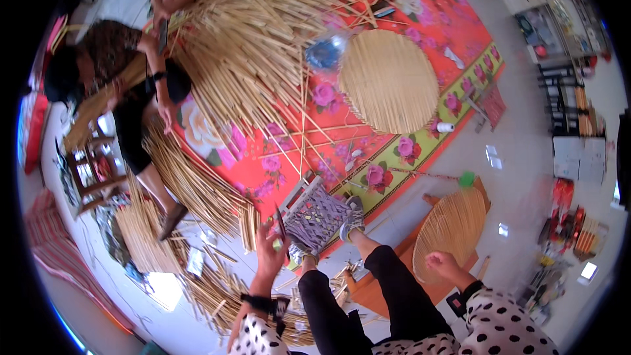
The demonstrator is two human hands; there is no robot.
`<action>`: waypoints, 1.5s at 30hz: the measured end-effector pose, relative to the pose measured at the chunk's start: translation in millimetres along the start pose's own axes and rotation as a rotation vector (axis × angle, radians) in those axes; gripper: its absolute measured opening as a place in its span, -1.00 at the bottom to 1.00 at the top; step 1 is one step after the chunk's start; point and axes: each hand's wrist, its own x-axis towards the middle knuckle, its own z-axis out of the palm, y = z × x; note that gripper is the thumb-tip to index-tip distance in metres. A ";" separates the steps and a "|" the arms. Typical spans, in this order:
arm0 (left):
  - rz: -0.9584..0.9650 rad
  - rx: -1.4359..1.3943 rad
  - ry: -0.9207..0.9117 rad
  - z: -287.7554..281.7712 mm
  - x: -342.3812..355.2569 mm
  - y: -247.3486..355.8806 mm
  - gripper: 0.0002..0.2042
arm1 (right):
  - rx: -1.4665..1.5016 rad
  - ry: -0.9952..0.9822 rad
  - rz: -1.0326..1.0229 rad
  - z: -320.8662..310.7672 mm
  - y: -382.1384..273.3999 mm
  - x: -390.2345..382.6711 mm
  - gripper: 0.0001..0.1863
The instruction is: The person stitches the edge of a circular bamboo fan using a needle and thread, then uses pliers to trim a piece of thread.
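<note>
My left hand (268,251) is raised in front of my left leg, its fingers closed round a dark, slim, pointed tool (282,225) whose exact kind I cannot make out. Just beyond it stands a low stool with a purple woven seat (315,215), between my feet. My right hand (444,265) is curled closed beside my right knee. Whatever it may pinch is too small to see. Under and beyond that hand, a round mat of pale straw-coloured strips (450,233) leans over an orange-brown wooden board (388,283).
A large heap of cut stalks (256,33) covers the red flowered sheet (230,171). Another round mat (388,82) lies there beside crumpled blue plastic (325,51) and a white spool (445,127). At left a person (125,85) sits holding a phone; another sits behind. Shelving (572,112) lines the right.
</note>
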 end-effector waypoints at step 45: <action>-0.400 -0.294 -1.090 135.4 97.2 496.0 -0.54 | 0.492 0.459 0.304 -157.6 139.1 -153.7 -0.81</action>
